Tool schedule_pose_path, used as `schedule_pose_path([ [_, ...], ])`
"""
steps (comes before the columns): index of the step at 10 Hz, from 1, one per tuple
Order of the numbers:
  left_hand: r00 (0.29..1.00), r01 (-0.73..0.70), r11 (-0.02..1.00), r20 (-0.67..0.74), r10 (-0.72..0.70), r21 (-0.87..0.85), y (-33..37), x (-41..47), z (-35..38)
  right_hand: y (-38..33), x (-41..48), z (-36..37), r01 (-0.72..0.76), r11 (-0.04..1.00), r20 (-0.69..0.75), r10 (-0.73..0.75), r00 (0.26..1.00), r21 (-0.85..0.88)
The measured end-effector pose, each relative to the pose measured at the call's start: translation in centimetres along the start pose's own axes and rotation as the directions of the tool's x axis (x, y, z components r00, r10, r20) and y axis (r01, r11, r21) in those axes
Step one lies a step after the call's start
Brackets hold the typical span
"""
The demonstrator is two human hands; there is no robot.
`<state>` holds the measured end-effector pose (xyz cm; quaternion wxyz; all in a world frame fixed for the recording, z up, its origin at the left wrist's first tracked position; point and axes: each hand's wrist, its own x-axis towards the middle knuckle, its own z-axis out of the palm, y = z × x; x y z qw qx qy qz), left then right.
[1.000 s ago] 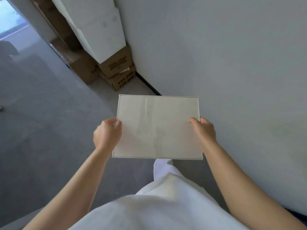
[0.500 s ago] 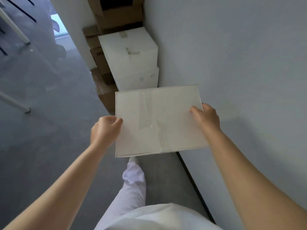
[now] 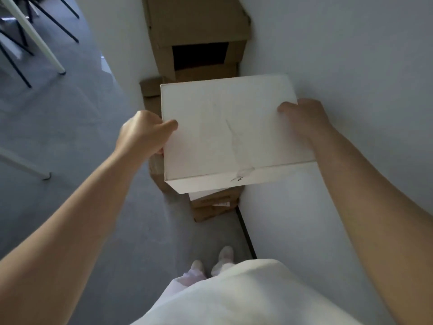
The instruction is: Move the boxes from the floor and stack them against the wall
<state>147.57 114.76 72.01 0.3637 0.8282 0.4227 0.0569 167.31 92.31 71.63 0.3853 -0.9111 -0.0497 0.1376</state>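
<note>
A: Box [image 3: 225, 130] — white, flat, held level in the air just beside the wall [image 3: 351, 55], over the stack there.

B: How is it held?

A: One hand per short side. The left hand [image 3: 143, 132] clamps the edge farthest from the wall, thumb on the lid and fingers curled under. The right hand [image 3: 302, 118] grips the edge nearest the wall, fingers over the top corner. I judge that an even hold, meant to keep the lid flat for a square set-down.

B: What lies under it?

A: Brown cartons [image 3: 215, 205] on the floor [image 3: 70, 148] against the wall, showing below the box's near edge. A sliver of another white box peeks out just under it. Whether the held box already rests on that one, I cannot tell; the near edge hides the gap.

B: And farther along the wall?

B: I see a tall brown carton [image 3: 199, 26] with a dark opening, beyond the held box.

A: Yes, so the row runs along the wall. The box's wall-side edge sits close to the wall, likely so the pile leans nowhere.

B: Risks?

A: The right fingers sit between box and wall; I would guess they could be pinched if the box slides over. Feet [image 3: 220, 261] stand back from the cartons, which leaves room to lower it.
</note>
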Motion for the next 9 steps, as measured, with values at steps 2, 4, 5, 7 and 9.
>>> schedule_pose_path([
  [2, 0.994, 0.109, 0.992, -0.019, -0.110, -0.064, 1.4, 7.2, -0.3, -5.5, 8.7, 3.0, 0.130, 0.990, 0.041, -0.128, 0.991, -0.046],
  [4, 0.978, 0.199, 0.978, -0.045, -0.202, -0.056, 1.9, 12.5, 0.3, -7.6, 14.3, 6.4, 0.107, 0.992, 0.100, -0.100, 0.990, -0.065],
  [5, 0.974, 0.224, 0.974, -0.015, -0.225, -0.026, 1.4, 13.9, 1.2, -6.8, 15.5, 7.6, 0.067, 0.996, 0.155, -0.057, 0.986, -0.060],
  [7, 0.982, 0.166, 0.985, 0.085, -0.169, 0.038, 0.3, 15.5, 2.0, -4.4, 15.8, 9.5, 0.065, 0.996, 0.221, -0.048, 0.974, -0.068],
  [9, 0.961, -0.253, 0.945, 0.167, 0.221, 0.205, -0.6, 14.3, 4.4, -5.2, 14.2, 8.0, 0.267, 0.961, 0.059, -0.271, 0.961, 0.068],
])
